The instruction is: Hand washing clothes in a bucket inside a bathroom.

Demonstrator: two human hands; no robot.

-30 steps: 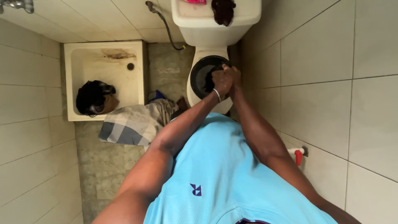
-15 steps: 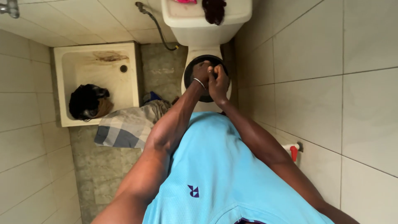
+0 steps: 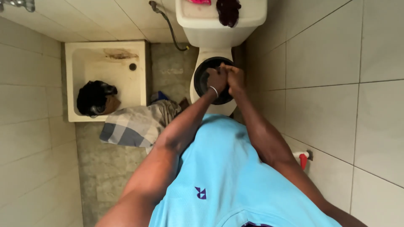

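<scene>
I stand over a white toilet [image 3: 226, 110] with a black seat [image 3: 200, 80], seen from straight above. My left hand [image 3: 216, 80], a thin bangle on its wrist, and my right hand [image 3: 235, 79] are pressed together over the bowl opening. Both have their fingers curled closed. Whether anything is gripped inside the two fists is hidden from this angle. My light blue shirt fills the lower middle of the view.
The cistern [image 3: 221, 25] carries a dark cloth [image 3: 228, 10] and something pink [image 3: 198, 1]. A square floor basin [image 3: 105, 44] at the left holds a dark bundle [image 3: 94, 98]. A checked cloth [image 3: 134, 124] lies on the floor. A red-handled tap [image 3: 303, 159] juts from the tiled right wall.
My joined hands moved from the bowl's right side towards its far left, then back to the middle. The view shifted slightly with my head.
</scene>
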